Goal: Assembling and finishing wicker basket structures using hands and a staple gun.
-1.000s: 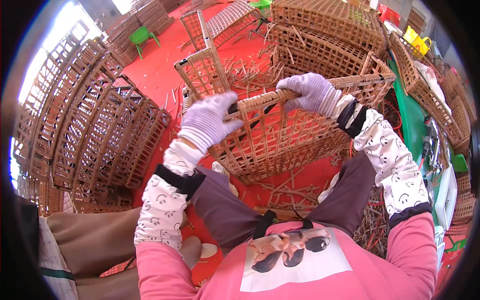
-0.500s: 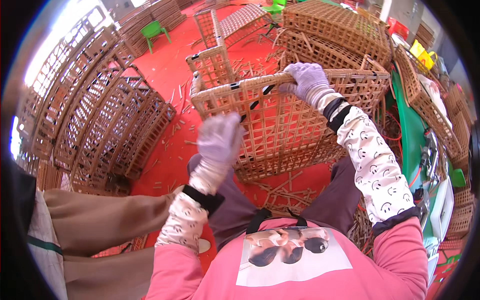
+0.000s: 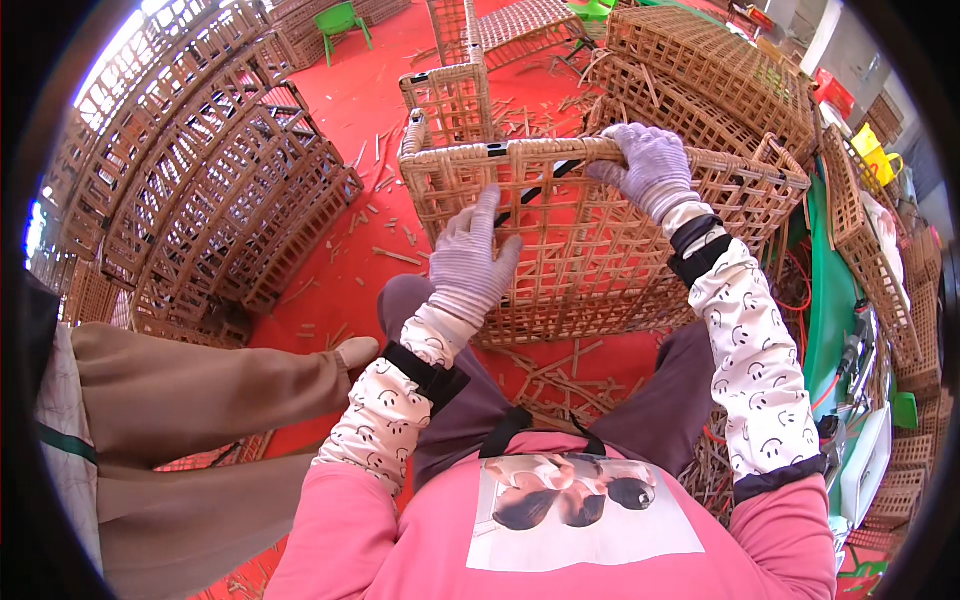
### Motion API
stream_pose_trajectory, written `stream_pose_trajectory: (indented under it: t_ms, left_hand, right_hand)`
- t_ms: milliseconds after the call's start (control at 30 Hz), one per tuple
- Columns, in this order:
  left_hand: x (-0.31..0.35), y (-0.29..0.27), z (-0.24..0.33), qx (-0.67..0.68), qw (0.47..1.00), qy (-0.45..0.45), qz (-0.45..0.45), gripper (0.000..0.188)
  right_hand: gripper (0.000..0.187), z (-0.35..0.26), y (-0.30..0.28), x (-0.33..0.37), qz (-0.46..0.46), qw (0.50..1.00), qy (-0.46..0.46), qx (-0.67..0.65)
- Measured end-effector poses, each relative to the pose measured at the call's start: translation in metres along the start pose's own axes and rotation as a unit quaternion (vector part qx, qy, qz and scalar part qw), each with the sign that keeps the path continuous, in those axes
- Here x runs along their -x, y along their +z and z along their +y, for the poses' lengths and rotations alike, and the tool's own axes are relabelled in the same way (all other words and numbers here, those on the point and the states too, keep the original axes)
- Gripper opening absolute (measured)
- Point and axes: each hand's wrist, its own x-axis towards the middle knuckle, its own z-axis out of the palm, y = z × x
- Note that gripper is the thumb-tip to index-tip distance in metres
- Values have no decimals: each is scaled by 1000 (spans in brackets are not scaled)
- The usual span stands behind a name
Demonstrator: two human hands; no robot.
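Observation:
A brown woven wicker basket (image 3: pixel 570 245) with wide lattice openings stands on its edge between my knees. My right hand (image 3: pixel 648 172), in a striped lilac glove, is closed around its upper rim. My left hand (image 3: pixel 472 258), gloved alike, is at the near lattice side, lower and to the left. Its forefinger points up along the weave and its thumb stands apart, so it grips nothing. Whether the fingertips press on the weave, I cannot tell. A dark diagonal strip (image 3: pixel 540 190) shows at the openings between my hands. A taller woven part (image 3: pixel 450 105) rises behind the basket's left corner.
Stacked woven frames (image 3: pixel 215 190) stand at the left, and more wicker baskets (image 3: pixel 710 75) at the far right. Cane offcuts (image 3: pixel 560 375) litter the red floor (image 3: pixel 350 110). A co-worker's legs (image 3: pixel 200 395) are close on my left. A green chair (image 3: pixel 340 22) stands far back.
My left hand, blurred before, now shows spread fingers against the lattice, a little to the right. The view has shifted, and the dark strip appears longer. My right hand keeps its grip.

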Motion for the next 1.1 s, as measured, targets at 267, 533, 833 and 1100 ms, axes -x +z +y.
stream_pose_trajectory:
  t_ms: [267, 533, 833, 1100]
  left_hand:
    - [-55, -20, 15, -137, 974, 110, 145, 56]
    - [-73, -17, 23, -214, 975, 63, -6, 46]
    - [-78, -18, 1, -156, 962, 224, 26, 38]
    - [-93, -28, 6, -191, 954, 181, -143, 44]
  right_hand:
    - [54, -5, -3, 9, 6, 1000, 1, 7]
    - [51, -9, -4, 18, 26, 1000, 8, 11]
    - [59, -10, -5, 26, 49, 999, 4, 8]
    - [63, 15, -13, 87, 187, 974, 76, -100]
